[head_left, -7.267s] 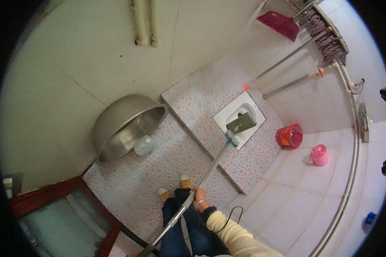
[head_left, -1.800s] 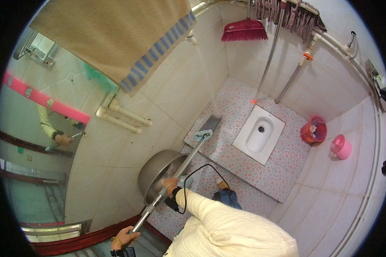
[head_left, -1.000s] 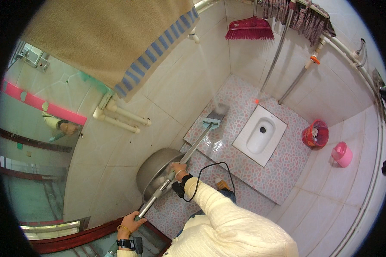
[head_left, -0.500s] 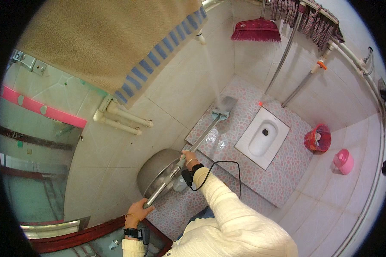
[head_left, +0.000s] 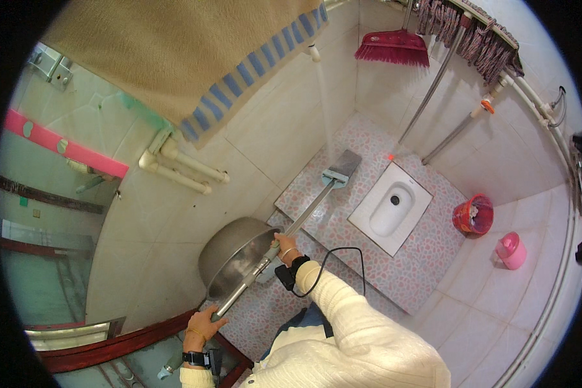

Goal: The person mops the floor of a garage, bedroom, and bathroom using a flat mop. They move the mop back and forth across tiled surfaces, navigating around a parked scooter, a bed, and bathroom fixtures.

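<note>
My left hand (head_left: 202, 326) is closed round the end of the metal handle of a flat mop (head_left: 311, 210). Farther along the same handle my right hand (head_left: 284, 249) grips it, just beside the rim of a big metal basin (head_left: 229, 249). The grey rectangular mop head (head_left: 344, 167) with its pale blue clamp is over the patterned raised floor, left of a white squat toilet (head_left: 392, 208). From a short pipe outlet (head_left: 314, 53) on the wall, a thin stream of water falls along the mop head's left side.
A beige towel with blue stripes (head_left: 194, 58) hangs at upper left. A red broom (head_left: 392, 48) and a string mop (head_left: 478, 45) hang on the back wall. A red bucket (head_left: 473, 216) and a pink container (head_left: 511, 251) stand at right. The raised floor has a step edge (head_left: 343, 264).
The mop head has shifted slightly right and turned, so the stream now falls at its left side. Both hands keep hold of the handle. The view has shifted a little.
</note>
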`<action>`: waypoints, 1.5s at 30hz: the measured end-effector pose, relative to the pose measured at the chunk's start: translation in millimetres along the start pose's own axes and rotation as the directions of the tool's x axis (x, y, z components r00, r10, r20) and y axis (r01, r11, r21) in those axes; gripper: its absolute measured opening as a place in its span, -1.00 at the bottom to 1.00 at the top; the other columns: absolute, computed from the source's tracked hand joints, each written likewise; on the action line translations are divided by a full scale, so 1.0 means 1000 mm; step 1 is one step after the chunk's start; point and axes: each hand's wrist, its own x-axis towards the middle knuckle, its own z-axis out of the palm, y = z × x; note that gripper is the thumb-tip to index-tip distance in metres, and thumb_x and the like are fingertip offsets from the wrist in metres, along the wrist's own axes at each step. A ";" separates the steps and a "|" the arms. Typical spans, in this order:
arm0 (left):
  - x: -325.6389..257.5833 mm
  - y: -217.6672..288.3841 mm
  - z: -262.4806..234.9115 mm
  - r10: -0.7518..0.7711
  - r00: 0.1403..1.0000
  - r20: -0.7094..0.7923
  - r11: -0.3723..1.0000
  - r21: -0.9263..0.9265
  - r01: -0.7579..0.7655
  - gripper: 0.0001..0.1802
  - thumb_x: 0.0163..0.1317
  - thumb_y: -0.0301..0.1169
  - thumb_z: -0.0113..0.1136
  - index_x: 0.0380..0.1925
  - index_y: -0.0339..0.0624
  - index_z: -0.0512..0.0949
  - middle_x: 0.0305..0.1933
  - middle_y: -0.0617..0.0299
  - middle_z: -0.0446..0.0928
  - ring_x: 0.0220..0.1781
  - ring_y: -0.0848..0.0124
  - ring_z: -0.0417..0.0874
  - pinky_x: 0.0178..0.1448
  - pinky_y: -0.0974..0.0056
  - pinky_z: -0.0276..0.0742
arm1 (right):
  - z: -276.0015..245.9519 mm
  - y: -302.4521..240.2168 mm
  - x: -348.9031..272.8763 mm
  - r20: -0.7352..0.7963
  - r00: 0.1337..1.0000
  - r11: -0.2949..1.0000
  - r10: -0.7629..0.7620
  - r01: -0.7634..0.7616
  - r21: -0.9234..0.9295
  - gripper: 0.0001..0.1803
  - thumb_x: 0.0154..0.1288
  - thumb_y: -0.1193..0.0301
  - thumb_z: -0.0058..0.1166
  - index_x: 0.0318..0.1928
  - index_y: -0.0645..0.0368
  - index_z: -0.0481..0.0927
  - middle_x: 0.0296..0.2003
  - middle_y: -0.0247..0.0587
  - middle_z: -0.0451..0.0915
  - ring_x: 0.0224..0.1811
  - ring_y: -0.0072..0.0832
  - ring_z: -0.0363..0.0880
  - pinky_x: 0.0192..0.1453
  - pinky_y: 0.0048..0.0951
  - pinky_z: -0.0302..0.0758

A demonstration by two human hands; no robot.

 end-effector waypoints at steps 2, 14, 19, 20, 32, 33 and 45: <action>-0.012 -0.010 0.002 -0.023 1.000 0.008 1.000 -0.009 0.023 -0.34 -0.03 0.06 0.29 0.01 -0.12 0.52 -0.09 -0.11 0.58 -0.03 -0.05 0.58 0.05 0.06 0.47 | -0.001 0.019 0.001 -0.107 0.994 0.994 0.024 -0.035 -0.106 -0.79 0.22 0.47 0.15 -0.22 0.24 0.40 -0.47 -0.19 0.44 -0.48 -0.31 0.47 -0.43 -0.25 0.47; -0.090 -0.053 0.012 -0.162 0.985 0.053 0.985 -0.054 0.165 -0.42 -0.07 0.02 0.35 -0.07 -0.02 0.56 -0.18 -0.06 0.61 -0.08 -0.04 0.59 -0.01 0.05 0.48 | -0.016 0.105 -0.064 -0.102 0.979 0.945 0.175 -0.196 -0.261 -0.18 0.15 0.34 0.24 0.27 0.26 0.00 -0.03 -0.03 0.37 -0.05 -0.15 0.45 -0.07 -0.01 0.43; -0.117 -0.079 0.023 -0.169 0.985 0.045 0.984 -0.050 0.171 -0.37 -0.09 0.06 0.35 -0.06 -0.07 0.55 -0.18 -0.07 0.61 -0.08 -0.03 0.59 -0.01 0.06 0.48 | -0.020 0.121 -0.117 0.064 0.994 0.985 0.092 -0.081 -0.149 -0.23 0.21 0.33 0.18 0.26 0.28 -0.01 -0.18 -0.10 0.42 -0.24 -0.26 0.49 -0.24 -0.15 0.45; -0.121 -0.085 0.027 -0.178 0.983 0.046 0.983 -0.046 0.180 -0.36 -0.09 0.07 0.35 -0.06 -0.08 0.55 -0.18 -0.07 0.60 -0.08 -0.03 0.59 -0.01 0.05 0.48 | -0.019 0.120 -0.127 0.085 0.993 0.988 0.083 -0.071 -0.134 -0.22 0.21 0.33 0.18 0.27 0.28 -0.02 -0.21 -0.11 0.44 -0.29 -0.30 0.49 -0.28 -0.19 0.45; -0.126 -0.100 0.045 -0.104 0.995 -0.011 0.986 -0.128 0.102 -0.41 -0.07 0.07 0.34 -0.08 -0.02 0.57 -0.18 -0.03 0.61 -0.12 0.01 0.61 -0.03 0.10 0.50 | -0.018 0.123 -0.134 0.023 0.991 0.979 0.131 -0.126 -0.160 -0.71 0.31 0.37 0.07 -0.06 0.27 0.42 -0.36 -0.22 0.47 -0.39 -0.37 0.50 -0.33 -0.22 0.40; -0.125 -0.096 0.045 -0.107 0.994 -0.009 0.985 -0.133 0.105 -0.41 -0.07 0.07 0.33 -0.08 -0.03 0.58 -0.18 -0.03 0.61 -0.12 0.01 0.61 -0.03 0.10 0.50 | -0.021 0.125 -0.126 0.044 0.998 0.945 0.039 -0.022 -0.327 -0.73 0.33 0.33 0.02 -0.07 0.25 0.42 -0.36 -0.22 0.47 -0.37 -0.35 0.50 -0.31 -0.21 0.39; -0.073 -0.028 0.049 -0.204 0.976 0.071 0.965 -0.152 0.213 -0.31 -0.05 0.07 0.32 -0.02 -0.19 0.53 -0.07 -0.07 0.59 0.00 0.02 0.58 0.06 0.12 0.47 | -0.013 0.069 -0.045 0.012 0.997 0.955 0.077 -0.070 -0.288 -0.71 0.24 0.33 0.13 -0.16 0.28 0.45 -0.32 -0.15 0.49 -0.34 -0.31 0.48 -0.28 -0.20 0.42</action>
